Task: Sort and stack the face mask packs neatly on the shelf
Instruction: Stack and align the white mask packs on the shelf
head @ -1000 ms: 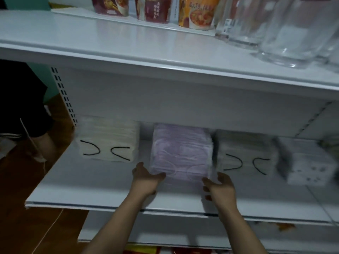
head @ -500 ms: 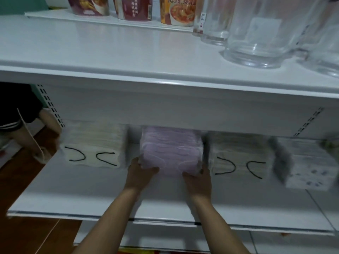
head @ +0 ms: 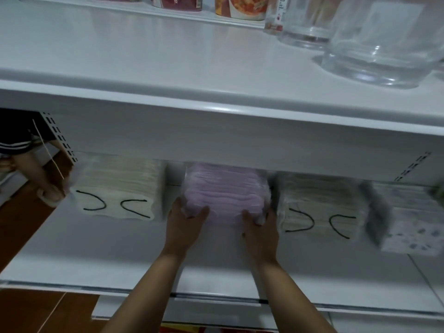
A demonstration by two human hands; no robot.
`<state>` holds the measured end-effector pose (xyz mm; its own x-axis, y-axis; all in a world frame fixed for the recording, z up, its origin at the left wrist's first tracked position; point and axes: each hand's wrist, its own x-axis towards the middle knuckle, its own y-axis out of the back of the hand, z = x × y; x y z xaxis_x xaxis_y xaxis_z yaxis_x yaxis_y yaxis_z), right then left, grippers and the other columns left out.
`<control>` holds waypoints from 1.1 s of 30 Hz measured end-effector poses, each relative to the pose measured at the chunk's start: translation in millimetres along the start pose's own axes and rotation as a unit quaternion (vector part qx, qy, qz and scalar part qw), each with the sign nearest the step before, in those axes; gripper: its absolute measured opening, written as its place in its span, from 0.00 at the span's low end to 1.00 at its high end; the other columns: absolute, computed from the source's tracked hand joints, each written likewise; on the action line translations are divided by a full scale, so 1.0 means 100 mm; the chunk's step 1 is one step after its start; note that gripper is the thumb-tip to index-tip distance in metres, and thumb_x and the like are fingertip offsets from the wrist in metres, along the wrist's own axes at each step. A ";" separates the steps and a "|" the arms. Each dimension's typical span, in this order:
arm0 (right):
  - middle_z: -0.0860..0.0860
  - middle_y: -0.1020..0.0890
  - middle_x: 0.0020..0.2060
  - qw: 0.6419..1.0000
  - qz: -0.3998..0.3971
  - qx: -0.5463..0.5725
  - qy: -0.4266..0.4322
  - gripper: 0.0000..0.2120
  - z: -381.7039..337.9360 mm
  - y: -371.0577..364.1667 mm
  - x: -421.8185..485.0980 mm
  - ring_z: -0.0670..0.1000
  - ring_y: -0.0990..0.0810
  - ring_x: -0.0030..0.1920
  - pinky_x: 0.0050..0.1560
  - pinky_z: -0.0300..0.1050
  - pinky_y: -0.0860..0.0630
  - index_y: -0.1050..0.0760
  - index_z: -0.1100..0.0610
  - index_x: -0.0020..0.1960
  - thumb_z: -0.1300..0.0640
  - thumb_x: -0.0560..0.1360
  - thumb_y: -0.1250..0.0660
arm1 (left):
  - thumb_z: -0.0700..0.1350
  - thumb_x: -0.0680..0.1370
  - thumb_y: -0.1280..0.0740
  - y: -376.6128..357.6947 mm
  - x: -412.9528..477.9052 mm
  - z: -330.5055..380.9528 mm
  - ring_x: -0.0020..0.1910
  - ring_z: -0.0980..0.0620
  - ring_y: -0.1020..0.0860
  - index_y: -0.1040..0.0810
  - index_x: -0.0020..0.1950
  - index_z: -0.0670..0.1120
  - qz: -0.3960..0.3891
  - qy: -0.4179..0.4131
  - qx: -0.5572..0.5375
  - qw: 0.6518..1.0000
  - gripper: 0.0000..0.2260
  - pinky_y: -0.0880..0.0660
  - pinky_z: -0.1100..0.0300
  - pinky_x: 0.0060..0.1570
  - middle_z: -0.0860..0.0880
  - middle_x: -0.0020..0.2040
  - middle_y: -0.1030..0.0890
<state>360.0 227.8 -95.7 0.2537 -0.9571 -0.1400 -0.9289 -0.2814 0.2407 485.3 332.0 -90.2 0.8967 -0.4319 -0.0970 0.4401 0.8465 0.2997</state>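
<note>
A purple face mask pack [head: 225, 191] stands on the middle white shelf [head: 108, 255], pushed back under the upper shelf. My left hand [head: 185, 224] grips its front left corner, thumb on the front face. My right hand [head: 260, 230] grips its front right corner the same way. A cream mask pack with black ear loops [head: 120, 188] stands to the left, a gap between them. Another cream pack [head: 319, 205] sits close on the right. Farthest right is a white patterned pack [head: 413, 229], blurred.
The upper shelf [head: 168, 56] overhangs the packs and hides their tops. Clear glass jars [head: 384, 44] and printed food cups [head: 240, 6] stand on it. Another person's leg and foot [head: 40, 179] are at the left on the brown floor [head: 28, 308].
Both hands have pushed the purple pack further back on the shelf and closed in on its front corners. The view has shifted down and left.
</note>
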 end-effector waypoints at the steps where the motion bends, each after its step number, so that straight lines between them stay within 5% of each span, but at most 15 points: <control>1: 0.50 0.19 0.54 1.000 0.002 -0.009 0.003 0.36 -0.02 0.00 0.00 0.54 0.16 0.47 0.51 0.58 0.20 0.33 0.45 0.67 0.35 0.61 0.34 | 0.52 0.70 0.23 0.00 0.01 0.00 0.49 0.40 0.18 0.25 0.59 0.47 0.000 -0.003 0.000 1.000 0.22 0.23 0.49 0.48 0.45 0.53 0.18; 7: 0.53 0.21 0.61 0.999 0.009 -0.050 0.015 0.34 -0.09 0.05 0.02 0.57 0.20 0.58 0.59 0.52 0.25 0.34 0.52 0.71 0.42 0.69 0.30 | 0.69 0.62 0.30 -0.03 0.04 -0.01 0.49 0.35 0.19 0.28 0.56 0.53 0.000 0.020 -0.005 1.000 0.30 0.21 0.39 0.46 0.42 0.52 0.19; 12: 0.55 0.20 0.58 0.999 -0.003 -0.049 -0.003 0.40 -0.03 0.02 0.05 0.59 0.19 0.55 0.56 0.58 0.23 0.33 0.49 0.68 0.31 0.62 0.33 | 0.60 0.68 0.27 0.01 0.01 0.07 0.52 0.37 0.19 0.29 0.58 0.52 -0.009 0.007 0.012 1.000 0.24 0.22 0.36 0.50 0.49 0.55 0.23; 19: 0.53 0.18 0.56 0.999 0.009 -0.014 -0.027 0.41 0.28 -0.08 0.26 0.59 0.18 0.55 0.54 0.63 0.21 0.37 0.33 0.61 0.19 0.52 0.35 | 0.79 0.55 0.33 0.01 0.16 -0.07 0.55 0.38 0.19 0.31 0.68 0.46 -0.007 0.041 -0.009 0.999 0.52 0.21 0.39 0.53 0.42 0.61 0.21; 23: 0.56 0.19 0.58 1.000 0.010 -0.010 -0.027 0.46 0.29 -0.07 0.21 0.60 0.19 0.57 0.55 0.63 0.22 0.42 0.32 0.65 0.17 0.50 0.38 | 0.67 0.63 0.26 0.04 0.02 0.09 0.45 0.40 0.18 0.37 0.74 0.42 -0.020 0.063 -0.039 0.997 0.48 0.19 0.50 0.41 0.43 0.60 0.24; 27: 0.55 0.19 0.58 1.000 0.004 -0.017 -0.018 0.41 0.18 -0.03 0.14 0.61 0.19 0.56 0.54 0.63 0.22 0.42 0.32 0.65 0.21 0.56 0.35 | 0.75 0.55 0.30 -0.02 0.09 -0.12 0.59 0.36 0.21 0.44 0.78 0.46 -0.015 0.065 -0.031 0.997 0.60 0.22 0.38 0.55 0.42 0.71 0.31; 33: 0.54 0.24 0.65 1.000 -0.002 -0.013 -0.017 0.49 0.04 0.09 -0.03 0.57 0.22 0.62 0.59 0.60 0.23 0.42 0.46 0.74 0.25 0.59 0.37 | 0.72 0.59 0.33 0.11 -0.35 0.03 0.65 0.39 0.24 0.46 0.79 0.47 -0.008 0.074 0.002 0.997 0.56 0.26 0.42 0.62 0.45 0.76 0.35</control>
<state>350.3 228.1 -97.3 0.2480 -0.9532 -0.1729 -0.9202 -0.2876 0.2656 458.8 355.0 -80.4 0.8865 -0.3947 -0.2416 0.4551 0.8383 0.3003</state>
